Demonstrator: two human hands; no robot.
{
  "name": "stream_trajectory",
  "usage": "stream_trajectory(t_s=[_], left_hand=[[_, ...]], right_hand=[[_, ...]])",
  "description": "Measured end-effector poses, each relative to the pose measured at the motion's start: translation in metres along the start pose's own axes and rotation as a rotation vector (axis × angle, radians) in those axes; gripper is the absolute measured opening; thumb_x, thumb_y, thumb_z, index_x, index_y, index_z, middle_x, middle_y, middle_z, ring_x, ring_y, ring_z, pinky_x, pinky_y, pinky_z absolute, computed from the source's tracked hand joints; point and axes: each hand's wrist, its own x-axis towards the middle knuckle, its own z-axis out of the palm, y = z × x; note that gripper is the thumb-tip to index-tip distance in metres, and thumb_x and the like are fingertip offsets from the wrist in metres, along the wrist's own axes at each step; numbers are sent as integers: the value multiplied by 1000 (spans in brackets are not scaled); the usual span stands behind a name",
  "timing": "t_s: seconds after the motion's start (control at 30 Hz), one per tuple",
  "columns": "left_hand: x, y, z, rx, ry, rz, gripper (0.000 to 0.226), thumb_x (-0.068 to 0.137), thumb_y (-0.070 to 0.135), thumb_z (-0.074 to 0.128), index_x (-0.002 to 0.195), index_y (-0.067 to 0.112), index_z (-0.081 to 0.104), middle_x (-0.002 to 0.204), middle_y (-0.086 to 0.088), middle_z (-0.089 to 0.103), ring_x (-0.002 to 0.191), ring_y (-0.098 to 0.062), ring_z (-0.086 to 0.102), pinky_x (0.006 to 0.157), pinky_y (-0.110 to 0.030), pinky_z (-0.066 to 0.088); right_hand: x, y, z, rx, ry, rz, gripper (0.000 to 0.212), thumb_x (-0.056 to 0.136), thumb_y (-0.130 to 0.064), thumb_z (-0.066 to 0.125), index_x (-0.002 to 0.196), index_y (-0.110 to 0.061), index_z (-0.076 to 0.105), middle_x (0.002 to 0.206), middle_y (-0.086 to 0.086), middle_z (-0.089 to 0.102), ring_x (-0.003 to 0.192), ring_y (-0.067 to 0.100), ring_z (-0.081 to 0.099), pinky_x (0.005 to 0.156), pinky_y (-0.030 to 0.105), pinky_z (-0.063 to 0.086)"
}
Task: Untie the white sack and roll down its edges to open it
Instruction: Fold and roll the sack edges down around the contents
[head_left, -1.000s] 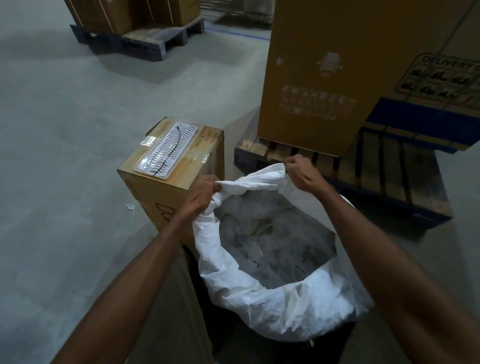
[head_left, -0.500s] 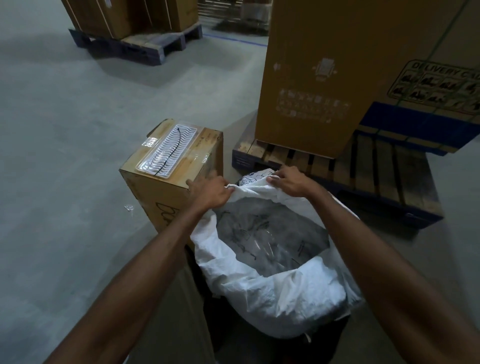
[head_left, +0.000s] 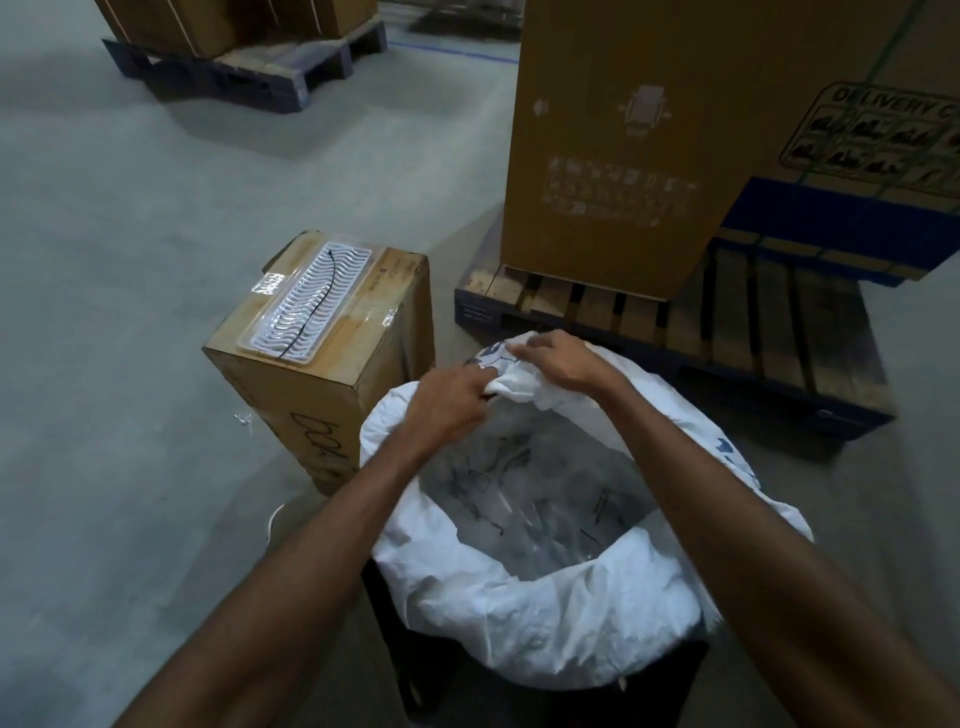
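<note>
1 white sack stood open on the floor directly below the camera, between 2 bare forearms reaching forward. Its near edge was rolled down into a thick, crumpled cuff. Inside lay a dim grey mass of clear plastic film with thin dark wires or hooks mixed through it; the pieces were too blurred to count. The sack's base rested against something black, not clearly shown.

At the far rim, both hands were closed on the sack's fabric, close together. The left hand pinched a bunched fold of the rim. The right hand gripped the same edge just beyond it, where blue print showed on the outside of the sack.

Just left of the sack stood 1 small box, sealed with tape, with dark handwriting on its side. 1 white ribbed tray crossed by a thin black line lay on top.

Beyond the sack, 1 pallet carried 1 tall carton. Far off at upper left, a 2nd pallet held more boxes, partly cut off.
</note>
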Motion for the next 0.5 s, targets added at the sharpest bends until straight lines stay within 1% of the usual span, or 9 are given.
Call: stream_trajectory(t_s=[0.07,0.13,0.17,0.23,0.3,0.33,0.4,0.43,0.5], left_hand=[[14,-14,-10,-243,-145,-204,31,99,48,53,104,25,73,94,3,70,83,-22,65,72,-35,49],[25,-23,-24,-420,-173,-357,39,92,54,53,87,20,71,86,-1,70,78,-26,66,71,-37,50],[30,-27,-26,-533,-189,-397,34,92,47,55,83,17,69,83,-3,68,76,-28,65,71,-38,51],[37,-25,-30,-850,-288,-493,16,93,26,60,94,12,67,91,-9,69,78,-24,62,74,-35,52],[41,-22,-29,-946,-407,-528,27,93,23,63,114,7,67,116,-23,70,82,-20,63,80,-34,54],[43,-21,-27,-831,-422,-500,36,94,30,63,121,6,66,123,-24,68,82,-18,62,78,-33,53],[44,-17,-22,-263,-312,-368,55,92,54,57,131,16,58,124,-18,67,94,-23,62,81,-35,49],[39,-11,-17,23,-177,-261,62,89,59,54,137,20,50,127,-17,64,110,-30,59,92,-43,47],[32,13,-9,244,5,-35,77,83,51,57,149,20,33,145,-18,48,138,-38,38,116,-57,30]], right_hand=[[-8,13,8,-196,124,-191,66,96,-73,38,136,-22,54,138,10,56,123,27,53,104,47,44],[-13,31,26,-539,296,-268,65,95,-73,31,138,-27,47,141,8,49,131,27,44,113,56,30],[-16,39,34,-644,372,-282,58,99,-66,33,139,-26,47,139,7,52,131,28,46,113,59,29],[-18,46,43,-671,409,-219,43,104,-51,39,131,-21,51,126,8,64,114,31,59,98,53,40],[-15,46,40,-510,355,-161,33,106,-45,40,114,-17,55,109,11,69,91,32,62,73,40,43],[-12,48,34,-425,302,-131,33,107,-46,39,108,-18,55,103,12,69,85,31,61,67,37,41],[-8,46,15,-247,227,-64,41,107,-52,37,104,-19,61,102,11,69,84,27,61,69,38,45],[-7,46,7,-156,183,-47,47,105,-55,37,105,-18,65,104,9,69,87,25,63,74,40,50],[-10,40,-10,-15,84,-23,47,106,-51,42,103,-13,69,102,5,70,92,22,67,82,36,53]])
